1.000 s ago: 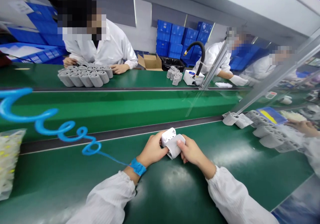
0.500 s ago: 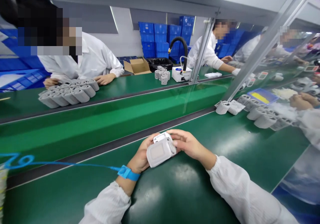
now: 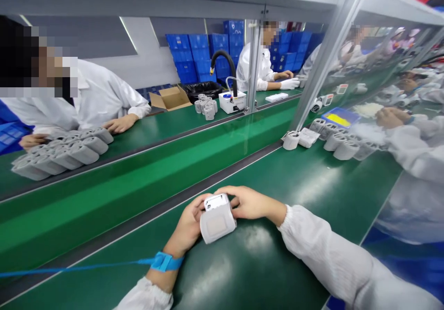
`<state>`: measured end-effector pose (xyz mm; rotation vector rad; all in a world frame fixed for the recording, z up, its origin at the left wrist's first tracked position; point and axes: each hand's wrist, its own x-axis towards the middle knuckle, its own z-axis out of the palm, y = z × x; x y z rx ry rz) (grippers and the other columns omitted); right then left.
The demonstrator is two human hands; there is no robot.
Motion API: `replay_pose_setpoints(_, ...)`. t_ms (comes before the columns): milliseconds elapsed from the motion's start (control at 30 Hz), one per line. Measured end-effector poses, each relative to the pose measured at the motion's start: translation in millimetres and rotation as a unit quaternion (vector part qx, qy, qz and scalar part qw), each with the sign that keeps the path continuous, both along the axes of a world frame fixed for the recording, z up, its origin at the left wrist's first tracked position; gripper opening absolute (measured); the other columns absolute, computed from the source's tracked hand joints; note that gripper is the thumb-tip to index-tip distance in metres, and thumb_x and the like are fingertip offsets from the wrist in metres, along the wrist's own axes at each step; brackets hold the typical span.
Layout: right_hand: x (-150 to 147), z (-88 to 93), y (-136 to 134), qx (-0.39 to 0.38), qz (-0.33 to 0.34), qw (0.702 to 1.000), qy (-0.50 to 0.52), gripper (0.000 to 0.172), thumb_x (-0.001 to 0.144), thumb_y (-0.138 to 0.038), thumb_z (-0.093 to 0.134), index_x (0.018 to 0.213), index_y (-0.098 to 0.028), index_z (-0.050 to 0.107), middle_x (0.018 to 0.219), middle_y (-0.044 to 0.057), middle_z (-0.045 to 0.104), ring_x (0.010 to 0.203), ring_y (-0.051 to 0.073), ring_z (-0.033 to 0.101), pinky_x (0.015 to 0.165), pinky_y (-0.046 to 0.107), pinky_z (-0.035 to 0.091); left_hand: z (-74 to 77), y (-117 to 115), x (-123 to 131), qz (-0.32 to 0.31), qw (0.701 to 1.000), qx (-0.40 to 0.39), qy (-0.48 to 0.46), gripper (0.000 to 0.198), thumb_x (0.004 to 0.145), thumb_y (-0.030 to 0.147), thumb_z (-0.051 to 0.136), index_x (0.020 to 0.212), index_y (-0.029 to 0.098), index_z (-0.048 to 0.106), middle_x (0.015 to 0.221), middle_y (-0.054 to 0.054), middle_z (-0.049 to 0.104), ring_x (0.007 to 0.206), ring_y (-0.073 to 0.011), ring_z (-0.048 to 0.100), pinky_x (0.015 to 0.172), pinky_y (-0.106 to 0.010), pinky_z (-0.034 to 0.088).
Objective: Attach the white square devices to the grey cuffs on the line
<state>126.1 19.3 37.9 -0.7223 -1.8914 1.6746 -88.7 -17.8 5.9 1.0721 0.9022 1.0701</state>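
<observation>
A wrist blood pressure monitor [image 3: 218, 225], with a white housing on top and a rolled grey cuff below, is held up over the green bench. My left hand [image 3: 188, 226] grips it from the left side, fingers behind the housing. On the other side, my right hand [image 3: 252, 203] curls its fingers round the housing and the cuff's right edge. A pale rectangular patch on the cuff faces me. The fingertips behind the monitor are hidden. A blue strap [image 3: 163, 261] circles my left wrist, and its cord runs off to the left.
Beyond the green belt [image 3: 138, 185], a co-worker [image 3: 90, 97] leans over grouped grey cuffs [image 3: 64, 155]. More cuffs [image 3: 342, 144] and a blue tray [image 3: 342, 116] lie at the right, behind a clear panel. A metal post [image 3: 322, 65] slants up there. A white device [image 3: 233, 102] with a black hose stands opposite.
My view has turned to the right, so the surroundings sit further left. The monitor has tipped slightly, showing more of its white housing. Both hands still hold it.
</observation>
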Motion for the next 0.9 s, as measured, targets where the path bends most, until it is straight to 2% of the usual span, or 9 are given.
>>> replay_pose_setpoints(100, 2, -6.6, -2, 0.058, -0.019, 0.998, -0.006, 0.065, 0.079, 0.000, 0.052, 0.138, -0.027, 0.052, 0.125, 0.004, 0.066, 0.091, 0.015, 0.070, 0.071, 0.021, 0.052, -2.8, -2, 1, -0.004, 0.998, 0.021, 0.051, 0.065, 0.059, 0.016, 0.088, 0.118, 0.020, 0.060, 0.117, -0.011, 0.069, 0.101, -0.0271, 0.069, 0.084, -0.034, 0.058)
replay_pose_setpoints(200, 5, -6.9, -5, 0.165, -0.040, 0.984, -0.051, 0.065, 0.081, -0.002, 0.052, 0.141, -0.027, 0.050, 0.124, 0.004, 0.068, 0.099, 0.018, 0.069, 0.083, 0.028, 0.053, 1.5, -7, 1, -0.011, 0.992, 0.051, 0.118, 0.060, 0.066, 0.016, 0.083, 0.120, 0.020, 0.058, 0.120, -0.012, 0.068, 0.106, -0.0290, 0.068, 0.092, -0.040, 0.056)
replay_pose_setpoints(300, 11, -3.0, -7, 0.272, -0.020, 0.957, -0.096, 0.072, 0.079, -0.002, 0.054, 0.146, -0.027, 0.045, 0.131, 0.006, 0.064, 0.110, 0.021, 0.065, 0.094, 0.033, 0.049, 6.1, -12, 1, -0.019, 0.980, 0.088, 0.177, 0.056, 0.069, 0.016, 0.079, 0.121, 0.022, 0.059, 0.121, -0.011, 0.068, 0.108, -0.0302, 0.067, 0.095, -0.043, 0.055)
replay_pose_setpoints(367, 15, -2.1, -6, 0.310, 0.005, 0.945, -0.109, 0.075, 0.080, -0.004, 0.055, 0.149, -0.027, 0.039, 0.137, 0.007, 0.060, 0.117, 0.023, 0.061, 0.097, 0.034, 0.047, 7.1, -12, 1, -0.023, 0.972, 0.112, 0.204, 0.055, 0.070, 0.015, 0.077, 0.122, 0.023, 0.059, 0.120, -0.010, 0.069, 0.108, -0.0306, 0.068, 0.094, -0.042, 0.056)
replay_pose_setpoints(467, 17, -6.2, -4, 0.340, 0.011, 0.932, -0.122, 0.072, 0.085, -0.007, 0.054, 0.151, -0.025, 0.034, 0.136, 0.010, 0.059, 0.118, 0.024, 0.059, 0.097, 0.036, 0.046, 6.5, -10, 2, -0.022, 0.959, 0.146, 0.240, 0.054, 0.072, 0.013, 0.074, 0.123, 0.023, 0.059, 0.119, -0.009, 0.070, 0.106, -0.0296, 0.069, 0.091, -0.039, 0.057)
replay_pose_setpoints(600, 14, -17.8, -5, 0.356, -0.017, 0.924, -0.140, 0.067, 0.087, -0.015, 0.054, 0.151, -0.018, 0.033, 0.125, 0.014, 0.063, 0.108, 0.026, 0.062, 0.092, 0.037, 0.049, 4.3, -9, 5, -0.001, 0.940, 0.196, 0.279, 0.055, 0.070, 0.012, 0.073, 0.122, 0.022, 0.059, 0.113, -0.007, 0.072, 0.099, -0.0278, 0.070, 0.086, -0.034, 0.058)
replay_pose_setpoints(767, 9, -29.2, -8, 0.346, -0.053, 0.925, -0.148, 0.069, 0.084, -0.012, 0.056, 0.150, -0.022, 0.037, 0.128, 0.011, 0.062, 0.111, 0.024, 0.062, 0.093, 0.034, 0.050, 2.8, -10, 7, 0.029, 0.918, 0.240, 0.314, 0.053, 0.065, 0.014, 0.075, 0.116, 0.020, 0.061, 0.105, -0.005, 0.073, 0.089, -0.0261, 0.071, 0.079, -0.030, 0.058)
replay_pose_setpoints(900, 10, -29.0, -4, 0.347, -0.051, 0.928, -0.124, 0.065, 0.087, -0.011, 0.053, 0.149, -0.025, 0.039, 0.135, 0.008, 0.060, 0.119, 0.023, 0.060, 0.100, 0.033, 0.046, 3.1, -10, 7, 0.036, 0.917, 0.225, 0.328, 0.059, 0.064, 0.017, 0.078, 0.120, 0.021, 0.061, 0.109, -0.005, 0.073, 0.094, -0.0280, 0.071, 0.081, -0.030, 0.058)
